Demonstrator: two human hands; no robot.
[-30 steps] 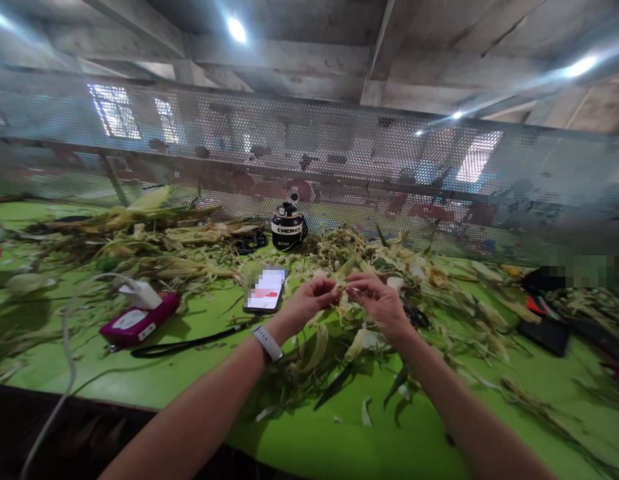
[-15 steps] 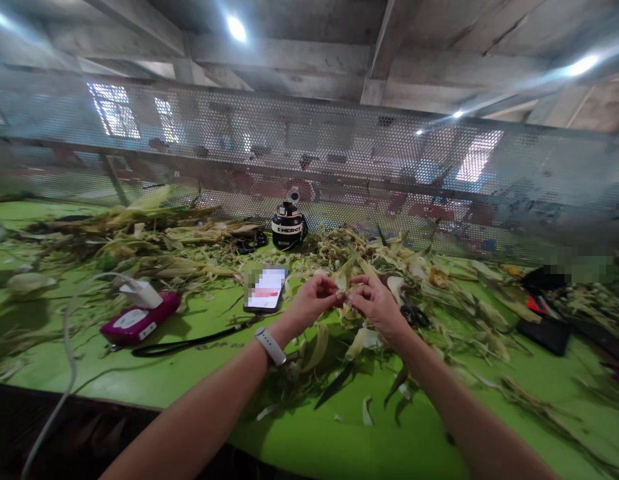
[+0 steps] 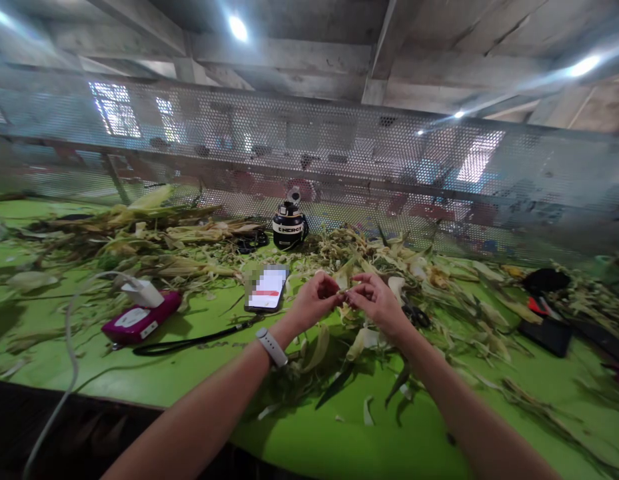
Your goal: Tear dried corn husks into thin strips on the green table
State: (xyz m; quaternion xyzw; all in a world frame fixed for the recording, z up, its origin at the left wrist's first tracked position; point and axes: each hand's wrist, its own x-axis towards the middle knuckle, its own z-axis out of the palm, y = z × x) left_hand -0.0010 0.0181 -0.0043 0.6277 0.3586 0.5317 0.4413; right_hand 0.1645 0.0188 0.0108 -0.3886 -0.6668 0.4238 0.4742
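Note:
My left hand (image 3: 319, 298) and my right hand (image 3: 375, 301) meet fingertip to fingertip above a heap of pale green plant scraps that look like corn husks (image 3: 360, 341). Both are closed in a pinch around a small piece between them. It is too small to name. A white watch band circles my left wrist. Close beside my right hand lie the dark scissors (image 3: 416, 313), partly hidden by scraps. Left of my left hand, a phone (image 3: 267, 288) with a lit screen rests on the green tabletop (image 3: 199, 377).
A magenta power bank (image 3: 142, 320) with a white plug and cable is at left. A black strap (image 3: 189, 343) runs toward the phone. A black jug marked ENERGY (image 3: 288, 230) stands behind, before a perforated metal screen (image 3: 334, 153). More husks (image 3: 154, 227) are piled left; a dark flat object (image 3: 545, 335) lies right.
Almost nothing differs. My fingers have shifted very slightly around the small piece, and the whole view has moved a little.

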